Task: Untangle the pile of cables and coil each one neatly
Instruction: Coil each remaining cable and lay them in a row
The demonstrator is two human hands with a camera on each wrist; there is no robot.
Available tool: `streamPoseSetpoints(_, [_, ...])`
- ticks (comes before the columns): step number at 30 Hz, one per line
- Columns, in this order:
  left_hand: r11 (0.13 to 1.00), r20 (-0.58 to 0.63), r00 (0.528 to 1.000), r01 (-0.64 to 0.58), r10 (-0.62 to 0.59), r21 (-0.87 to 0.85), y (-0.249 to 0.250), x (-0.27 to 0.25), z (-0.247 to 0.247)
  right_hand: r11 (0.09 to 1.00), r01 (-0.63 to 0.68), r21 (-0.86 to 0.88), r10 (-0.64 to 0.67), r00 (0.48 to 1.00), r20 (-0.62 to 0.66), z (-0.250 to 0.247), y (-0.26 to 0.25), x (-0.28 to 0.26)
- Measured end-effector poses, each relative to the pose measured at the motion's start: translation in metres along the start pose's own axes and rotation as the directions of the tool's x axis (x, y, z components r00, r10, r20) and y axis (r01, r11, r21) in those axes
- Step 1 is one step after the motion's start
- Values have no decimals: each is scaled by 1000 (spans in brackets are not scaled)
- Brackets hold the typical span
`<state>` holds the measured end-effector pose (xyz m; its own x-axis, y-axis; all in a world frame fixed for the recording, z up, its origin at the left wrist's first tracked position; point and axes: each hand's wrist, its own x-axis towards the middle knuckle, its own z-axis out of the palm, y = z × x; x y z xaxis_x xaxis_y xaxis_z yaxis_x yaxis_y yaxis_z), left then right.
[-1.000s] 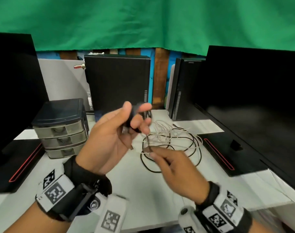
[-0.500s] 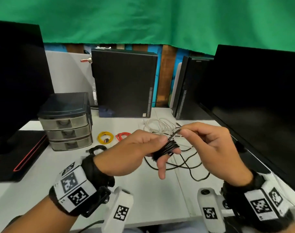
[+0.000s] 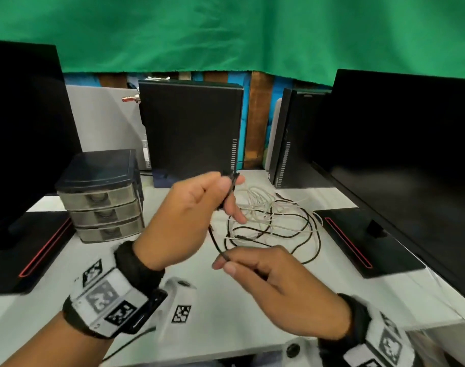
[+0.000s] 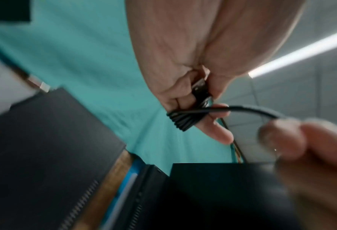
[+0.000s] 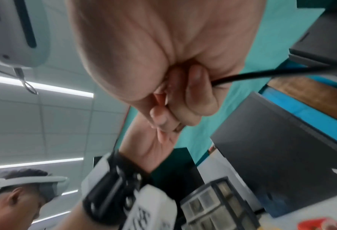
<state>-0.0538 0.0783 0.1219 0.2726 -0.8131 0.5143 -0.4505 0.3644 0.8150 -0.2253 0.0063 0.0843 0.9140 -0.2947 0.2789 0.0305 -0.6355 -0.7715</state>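
Above the desk point(image 3: 220, 313), mid-air: half a second ago the hands met at the bundle; now the right hand point(image 3: 276, 284) sits low and near, pinching the black cable point(image 3: 215, 242), left hand point(image 3: 189, 215) raised with fingers curled round the wound turns point(image 4: 185, 121). Judged: another wrap being drawn out. Free span runs diagonally between hands; the rest lies tangled with the white cable point(image 3: 260, 205).

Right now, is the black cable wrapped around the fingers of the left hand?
Yes, the left wrist view shows several turns of the black cable wound around the fingers of the left hand.
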Motion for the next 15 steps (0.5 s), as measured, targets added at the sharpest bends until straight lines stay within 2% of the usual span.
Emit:
streamPoseSetpoints(2, [971,73,997,-51,35,234,-7,-1,-2,998,46,-31,-48,997,-56,-16,-7,-2])
streamPoseSetpoints(5, [969,242,967,12,-73,245,-15,-6,0,993,98,-58,-109,972,-210,-40,-11,-1])
streamPoseSetpoints(6, [979,315,942,53,-115,199,-14,-8,3,993,106,-47,-115,955,-273,-47,-11,0])
streamPoseSetpoints(8, [986,455,878,169,-149,-3,-12,-10,9,991,115,64,-84,927,-367,-58,-7,4])
streamPoseSetpoints(10, [924,547,826,305,-135,-231,-9,-10,9,972,92,214,6,909,-416,-62,5,9])
streamPoseSetpoints(12, [827,547,830,381,-110,-412,-7,-9,6,947,28,320,113,904,-412,-57,19,13])
streamPoseSetpoints(15, [699,364,916,372,-169,-611,-9,-3,7,916,-73,395,221,912,-344,-34,44,20])
